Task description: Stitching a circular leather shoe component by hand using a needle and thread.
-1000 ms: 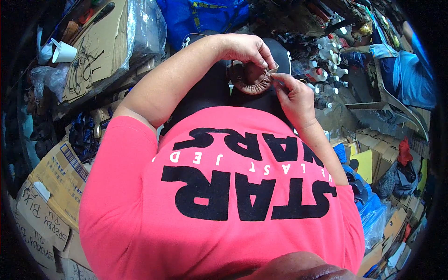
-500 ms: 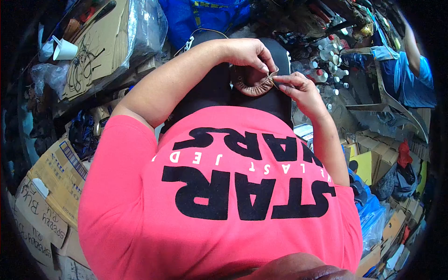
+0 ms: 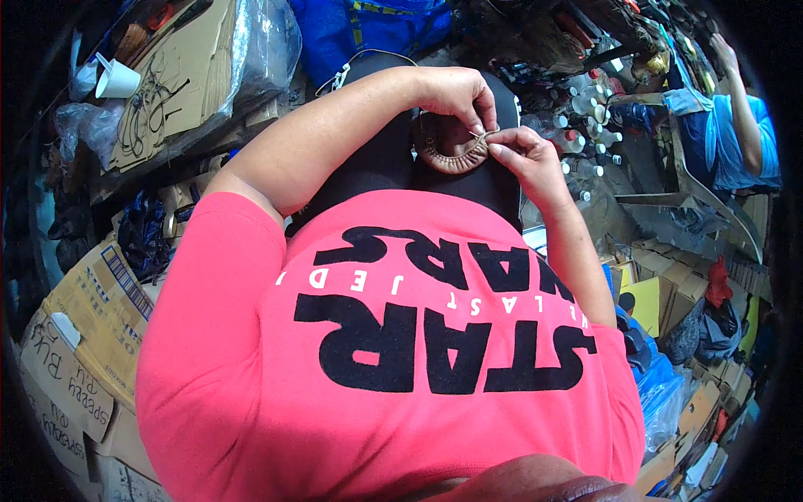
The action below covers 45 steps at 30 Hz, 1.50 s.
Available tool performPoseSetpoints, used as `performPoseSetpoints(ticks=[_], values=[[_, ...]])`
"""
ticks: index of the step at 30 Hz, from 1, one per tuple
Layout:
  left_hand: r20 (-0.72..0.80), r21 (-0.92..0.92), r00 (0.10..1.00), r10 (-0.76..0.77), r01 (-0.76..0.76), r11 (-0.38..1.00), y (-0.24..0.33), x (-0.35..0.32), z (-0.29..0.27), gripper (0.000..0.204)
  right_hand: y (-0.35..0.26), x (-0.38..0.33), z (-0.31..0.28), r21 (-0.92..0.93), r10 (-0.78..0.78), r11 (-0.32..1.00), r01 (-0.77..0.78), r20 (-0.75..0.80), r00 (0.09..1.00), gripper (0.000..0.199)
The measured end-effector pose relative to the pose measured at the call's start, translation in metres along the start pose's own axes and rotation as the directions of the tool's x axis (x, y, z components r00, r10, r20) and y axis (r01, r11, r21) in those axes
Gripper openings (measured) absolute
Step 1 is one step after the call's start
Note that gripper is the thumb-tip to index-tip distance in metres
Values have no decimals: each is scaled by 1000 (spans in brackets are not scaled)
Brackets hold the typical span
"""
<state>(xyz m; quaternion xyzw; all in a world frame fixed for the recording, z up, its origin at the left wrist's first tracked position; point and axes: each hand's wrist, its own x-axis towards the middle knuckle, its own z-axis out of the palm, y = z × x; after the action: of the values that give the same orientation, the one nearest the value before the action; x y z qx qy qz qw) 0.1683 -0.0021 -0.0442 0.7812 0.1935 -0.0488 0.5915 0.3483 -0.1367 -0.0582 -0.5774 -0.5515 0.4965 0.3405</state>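
From my remote feed, the person in the pink shirt (image 3: 393, 368) worked a small brown woven ring (image 3: 452, 151) just above the middle of the frame, over a lap clad in black. The left hand (image 3: 456, 96) came down on the ring from above, its fingers curled shut and pinching the ring's upper right edge. The right hand (image 3: 523, 159) sat just beside it on the right, thumb and forefinger pressed together on the same spot, where a thin pale strand (image 3: 479, 134) showed between the two hands. The ring hung below the left hand's knuckles and to the left of the right hand, touching both. I could not tell what the strand was made of.

Flattened cardboard (image 3: 167, 92) and a white paper cup (image 3: 117, 81) lay at the upper left of the frame, and more cardboard boxes (image 3: 84, 335) stood at the lower left. A blue bag (image 3: 368, 29) sat at the top centre. Plastic bottles (image 3: 581, 125) clustered to the right of the hands. At the upper right, another person in a blue sleeve (image 3: 736, 142) sat well apart.
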Motion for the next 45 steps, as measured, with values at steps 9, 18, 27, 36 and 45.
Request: performPoseSetpoints(ticks=[9,18,27,36,45], values=[[-495,391,829,260,-56,919,-17,-51,15,43,-30,-11,1,-314,-144,939,141,14,989,16],[-636,417,714,293,-1,909,-19,-74,61,15,-33,-30,21,-668,-273,725,169,-54,961,22],[-644,244,702,304,-189,951,-26,-60,51,16,-17,-10,-6,-271,-24,962,46,84,996,26],[-599,272,755,268,-123,954,-30,-53,48,18,-16,2,-14,-262,12,965,27,145,989,25],[-498,350,828,259,-81,933,-28,-46,45,18,-11,-1,-17,-139,49,990,-23,189,981,26]])
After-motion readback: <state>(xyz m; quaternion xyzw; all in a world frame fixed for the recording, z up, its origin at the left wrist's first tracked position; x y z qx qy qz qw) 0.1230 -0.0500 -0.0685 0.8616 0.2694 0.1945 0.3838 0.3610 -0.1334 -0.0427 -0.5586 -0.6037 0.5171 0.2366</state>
